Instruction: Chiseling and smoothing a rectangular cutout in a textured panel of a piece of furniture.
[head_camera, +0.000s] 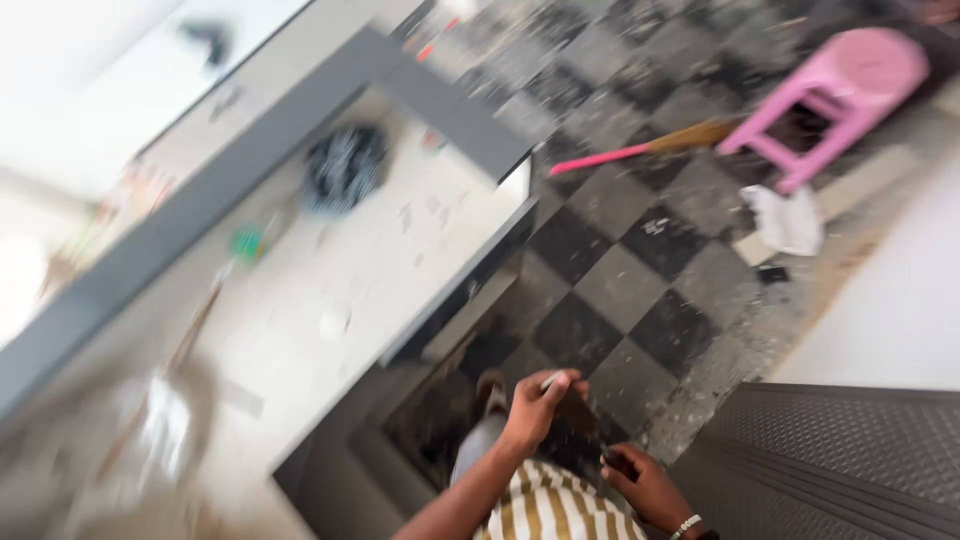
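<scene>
I have just the one view, from a camera on the wearer's head, tilted steeply down and rolled so the checkered floor (620, 290) runs off diagonally. It sits close above the left hand (535, 405) and right hand (645, 485) at the bottom edge. The white worktable (330, 290) fills the left, smeared by motion blur.

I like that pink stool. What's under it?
Under the pink stool lies checkered floor, with a broom beside it. Its seat hides the spot straight below.
</scene>
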